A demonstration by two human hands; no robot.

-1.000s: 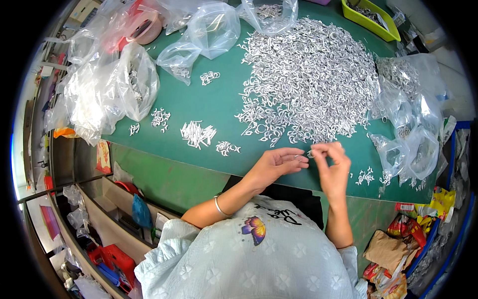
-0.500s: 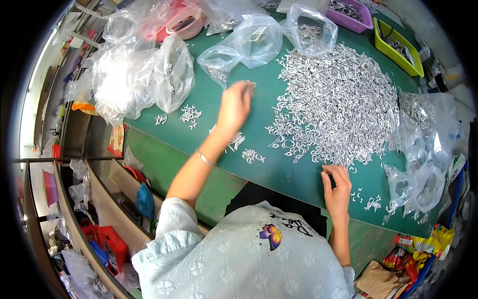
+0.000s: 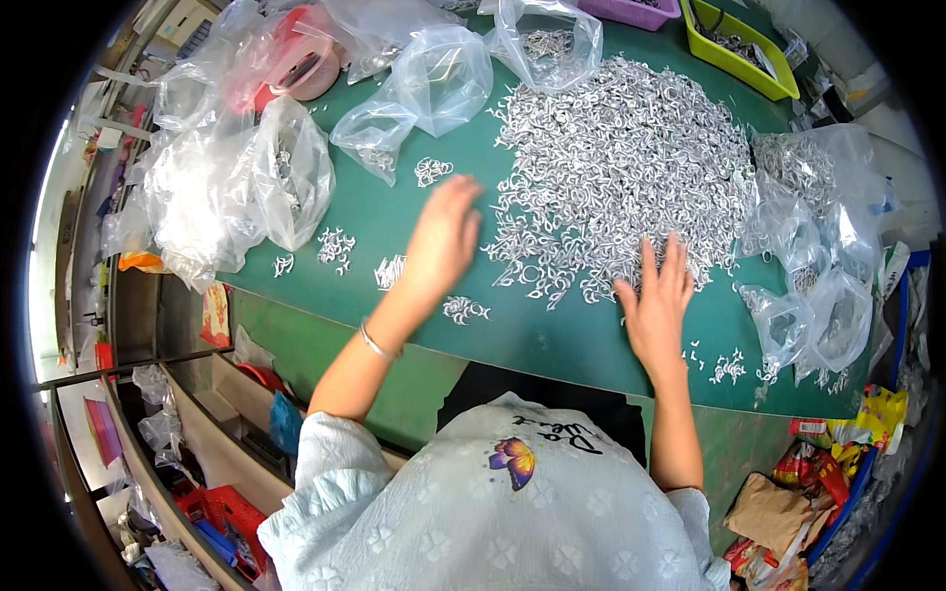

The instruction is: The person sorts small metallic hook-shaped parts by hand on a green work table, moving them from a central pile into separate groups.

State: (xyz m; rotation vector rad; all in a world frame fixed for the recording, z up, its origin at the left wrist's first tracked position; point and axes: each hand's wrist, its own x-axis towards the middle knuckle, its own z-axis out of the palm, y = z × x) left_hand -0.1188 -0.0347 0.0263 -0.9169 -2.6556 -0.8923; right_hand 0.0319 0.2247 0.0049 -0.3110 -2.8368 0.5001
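Observation:
A big heap of small silver metal hooks covers the middle of the green table. My right hand lies flat with fingers spread on the heap's near edge. My left hand hovers palm down over the green surface left of the heap, fingers together, nothing visible in it. Small bunches of hooks lie around it: one near the table's front edge, one beside my wrist, one farther back.
Clear plastic bags pile up at the left, more bags at the right, some with hooks inside. A yellow-green tray and a purple tray stand at the back. Shelves and red bins sit below left.
My left hand has pulled back from the far left toward the heap. My right hand moved from the table's front edge up onto the heap's rim and spread flat.

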